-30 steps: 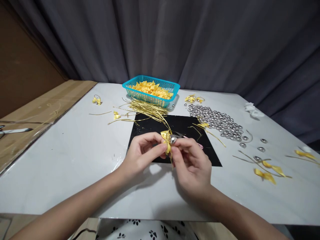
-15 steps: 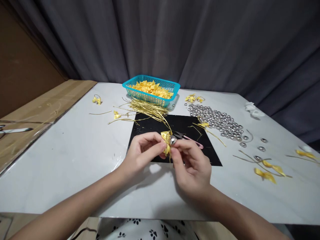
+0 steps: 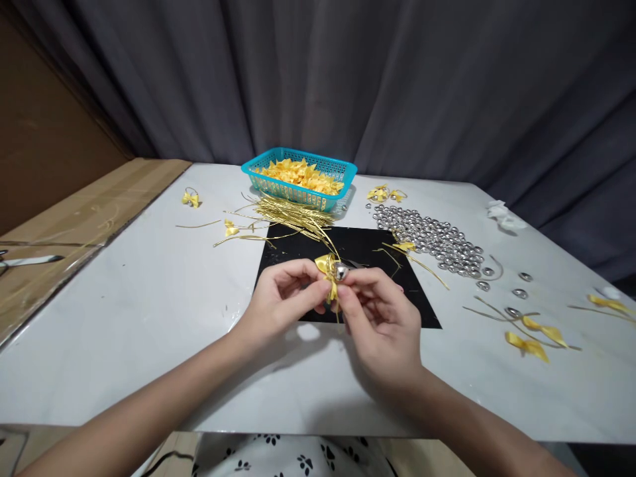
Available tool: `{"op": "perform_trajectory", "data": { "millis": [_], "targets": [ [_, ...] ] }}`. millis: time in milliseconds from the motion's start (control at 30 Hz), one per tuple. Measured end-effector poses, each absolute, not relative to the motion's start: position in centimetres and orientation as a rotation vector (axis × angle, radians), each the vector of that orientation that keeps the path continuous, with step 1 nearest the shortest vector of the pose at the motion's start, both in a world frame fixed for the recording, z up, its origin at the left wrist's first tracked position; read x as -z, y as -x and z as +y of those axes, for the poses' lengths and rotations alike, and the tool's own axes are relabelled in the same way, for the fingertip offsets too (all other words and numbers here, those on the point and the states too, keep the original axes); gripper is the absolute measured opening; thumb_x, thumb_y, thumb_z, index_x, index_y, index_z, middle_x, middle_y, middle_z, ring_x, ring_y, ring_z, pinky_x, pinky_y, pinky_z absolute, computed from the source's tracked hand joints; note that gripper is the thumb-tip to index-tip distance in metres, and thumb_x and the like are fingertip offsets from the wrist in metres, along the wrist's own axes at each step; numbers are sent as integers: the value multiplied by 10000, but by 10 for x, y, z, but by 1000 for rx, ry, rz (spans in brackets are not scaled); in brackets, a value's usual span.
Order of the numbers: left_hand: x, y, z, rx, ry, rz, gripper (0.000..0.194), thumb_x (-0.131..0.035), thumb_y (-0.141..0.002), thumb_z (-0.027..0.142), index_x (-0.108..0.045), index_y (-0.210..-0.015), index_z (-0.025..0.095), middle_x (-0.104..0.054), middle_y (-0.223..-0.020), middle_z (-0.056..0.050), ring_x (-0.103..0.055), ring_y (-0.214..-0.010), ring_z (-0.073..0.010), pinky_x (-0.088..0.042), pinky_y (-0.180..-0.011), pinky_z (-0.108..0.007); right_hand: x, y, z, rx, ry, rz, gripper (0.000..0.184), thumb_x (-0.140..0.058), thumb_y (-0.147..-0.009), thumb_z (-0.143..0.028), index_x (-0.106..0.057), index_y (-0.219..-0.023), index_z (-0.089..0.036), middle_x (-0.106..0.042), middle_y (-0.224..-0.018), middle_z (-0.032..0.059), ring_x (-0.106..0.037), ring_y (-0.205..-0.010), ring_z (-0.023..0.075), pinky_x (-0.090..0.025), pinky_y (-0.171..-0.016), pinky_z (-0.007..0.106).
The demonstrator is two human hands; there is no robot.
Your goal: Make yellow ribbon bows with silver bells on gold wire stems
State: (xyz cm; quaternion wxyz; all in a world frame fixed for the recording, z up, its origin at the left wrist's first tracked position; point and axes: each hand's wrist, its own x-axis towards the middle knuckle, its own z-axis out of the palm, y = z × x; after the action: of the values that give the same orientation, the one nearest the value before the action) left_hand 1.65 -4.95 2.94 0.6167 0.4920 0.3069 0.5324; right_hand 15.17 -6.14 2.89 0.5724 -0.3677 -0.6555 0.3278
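A yellow satin bow (image 3: 325,266) is pinched upright between the thumb and fingers of my left hand (image 3: 291,291). Against its right side sits a shiny silver bell (image 3: 340,271), tied in with gold cord whose end hangs below. My right hand (image 3: 380,308) is closed at the same spot, thumb and forefinger pressed to the bow and bell; exactly what lies between those fingertips is hidden. Both hands are raised above a black mat (image 3: 368,244). Behind my right hand, scissors (image 3: 355,264) are mostly covered, with only a bit of blade showing.
A teal basket (image 3: 299,156) full of yellow bows stands at the back, a bundle of gold cords (image 3: 293,215) before it. To the right spreads a pile of silver bells (image 3: 432,238). Loose bows (image 3: 527,346) and finished-looking bow loops (image 3: 380,193) lie around the white table (image 3: 149,318).
Both hands keep their pinch on the bow and bell, which have shifted and tilted slightly. My right hand now covers the scissors' pink handles, which showed half a second ago.
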Motion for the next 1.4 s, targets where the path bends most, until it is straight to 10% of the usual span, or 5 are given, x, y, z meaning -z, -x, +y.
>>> {"op": "perform_trajectory", "data": {
  "millis": [1400],
  "targets": [
    [-30, -15, -46, -1186, -1167, 712, 136, -672, -734, 243, -617, -663, 140, -625, -626, -9, -566, -563, -96, -463, -535, -205, -35, -158, -60, -1019, 873, -1475, 81, -544, -820, -173, -577, -746, -169, -576, -606, -26, -557, -514, 64, -506, -497, 164]
  ]
}}
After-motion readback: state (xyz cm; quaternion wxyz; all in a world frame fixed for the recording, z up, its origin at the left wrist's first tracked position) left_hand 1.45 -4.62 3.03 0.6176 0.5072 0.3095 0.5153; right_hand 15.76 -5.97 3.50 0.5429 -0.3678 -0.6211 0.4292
